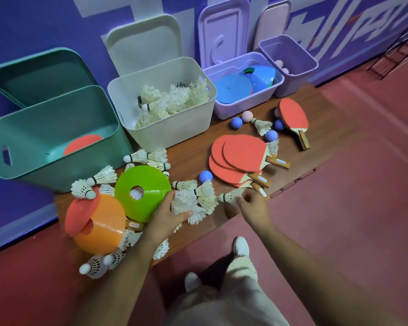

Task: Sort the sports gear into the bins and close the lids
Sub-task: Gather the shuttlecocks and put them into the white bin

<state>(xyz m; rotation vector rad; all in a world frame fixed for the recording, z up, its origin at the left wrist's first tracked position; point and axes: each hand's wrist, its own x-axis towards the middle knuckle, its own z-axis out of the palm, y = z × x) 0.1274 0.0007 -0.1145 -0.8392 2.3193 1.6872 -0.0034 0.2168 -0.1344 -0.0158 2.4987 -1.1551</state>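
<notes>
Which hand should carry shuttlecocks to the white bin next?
Left. The left hand grips a bunch of shuttlecocks and sits nearer the white bin; the right hand is only at a single shuttlecock.

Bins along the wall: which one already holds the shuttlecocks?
The white bin, second from the left, is heaped with shuttlecocks; the green bin holds a red round item, the lilac bin blue discs.
</notes>
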